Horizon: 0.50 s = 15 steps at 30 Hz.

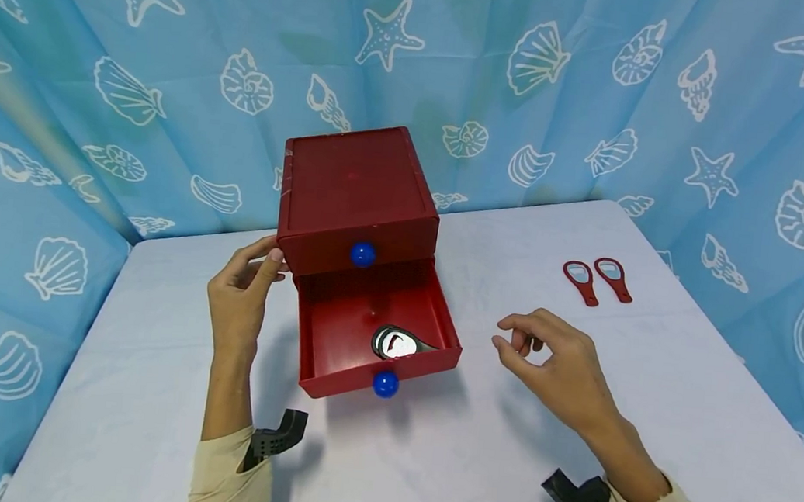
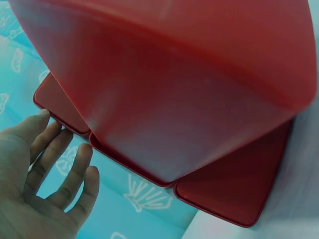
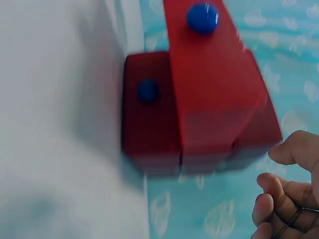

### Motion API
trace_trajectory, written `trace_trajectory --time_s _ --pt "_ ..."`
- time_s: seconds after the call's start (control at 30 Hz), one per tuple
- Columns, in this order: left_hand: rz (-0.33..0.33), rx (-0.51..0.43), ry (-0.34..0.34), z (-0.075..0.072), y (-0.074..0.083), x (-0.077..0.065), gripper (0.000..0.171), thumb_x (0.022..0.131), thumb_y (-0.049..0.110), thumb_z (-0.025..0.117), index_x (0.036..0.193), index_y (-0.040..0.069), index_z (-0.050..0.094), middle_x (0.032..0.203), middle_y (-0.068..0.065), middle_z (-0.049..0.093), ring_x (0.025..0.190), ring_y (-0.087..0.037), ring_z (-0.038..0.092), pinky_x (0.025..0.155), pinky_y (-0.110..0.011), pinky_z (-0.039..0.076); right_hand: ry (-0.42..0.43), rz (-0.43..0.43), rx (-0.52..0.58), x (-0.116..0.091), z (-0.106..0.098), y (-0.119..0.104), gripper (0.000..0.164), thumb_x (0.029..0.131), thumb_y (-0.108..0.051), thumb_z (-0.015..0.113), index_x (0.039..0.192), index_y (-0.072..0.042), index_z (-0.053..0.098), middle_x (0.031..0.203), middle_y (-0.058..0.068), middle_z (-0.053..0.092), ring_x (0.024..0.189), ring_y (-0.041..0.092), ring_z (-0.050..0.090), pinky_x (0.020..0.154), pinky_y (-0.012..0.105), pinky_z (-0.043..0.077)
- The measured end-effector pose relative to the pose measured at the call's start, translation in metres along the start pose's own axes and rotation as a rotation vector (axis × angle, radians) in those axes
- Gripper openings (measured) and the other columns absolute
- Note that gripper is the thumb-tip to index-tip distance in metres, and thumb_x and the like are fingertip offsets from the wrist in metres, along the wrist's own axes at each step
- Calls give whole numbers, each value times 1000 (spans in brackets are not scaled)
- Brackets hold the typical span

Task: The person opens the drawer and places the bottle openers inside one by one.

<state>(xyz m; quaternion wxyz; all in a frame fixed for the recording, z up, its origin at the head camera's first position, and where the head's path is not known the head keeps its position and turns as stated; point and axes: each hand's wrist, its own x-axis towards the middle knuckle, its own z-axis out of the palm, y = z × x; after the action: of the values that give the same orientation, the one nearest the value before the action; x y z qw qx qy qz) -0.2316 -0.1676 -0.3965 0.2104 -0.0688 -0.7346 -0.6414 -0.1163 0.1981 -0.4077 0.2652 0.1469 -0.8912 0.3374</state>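
A dark red drawer cabinet (image 1: 354, 185) stands on the table with its middle drawer (image 1: 340, 340) pulled out. Inside that drawer, near the front right, lie overlapping black-rimmed round pieces (image 1: 398, 346) with a handle and a white face. My left hand (image 1: 245, 287) rests its fingertips at the cabinet's upper left front edge, thumb at the front. In the left wrist view its fingers spread loosely beside the cabinet. To the right of the drawer, my right hand (image 1: 551, 362) hovers with bent fingers, a gap between thumb and index, holding nothing.
Two small red-handled magnifiers (image 1: 611, 280) lie side by side on the white tablecloth (image 1: 499, 460), at the right. Blue knobs (image 1: 386, 384) stick out from the drawer fronts. A blue curtain (image 1: 442, 75) with shell prints hangs close behind the cabinet.
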Motion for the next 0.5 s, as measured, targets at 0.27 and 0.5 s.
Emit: trace_trajectory --time_s 0.27,0.5 --pt "-11 -1 0 1 -3 2 33 97 28 68 129 19 70 120 0 68 97 -19 66 89 -28 54 43 158 -142 -10 -29 59 14 83 -7 79 96 -5 73 74 -5 54 72 12 50 63 14 40" --pt "-13 1 -4 0 -1 0 33 97 30 68 128 22 70 120 0 68 97 -20 65 90 -29 53 31 238 -175 -21 -37 76 11 85 -10 77 95 -5 73 73 -3 54 73 15 49 61 14 38"
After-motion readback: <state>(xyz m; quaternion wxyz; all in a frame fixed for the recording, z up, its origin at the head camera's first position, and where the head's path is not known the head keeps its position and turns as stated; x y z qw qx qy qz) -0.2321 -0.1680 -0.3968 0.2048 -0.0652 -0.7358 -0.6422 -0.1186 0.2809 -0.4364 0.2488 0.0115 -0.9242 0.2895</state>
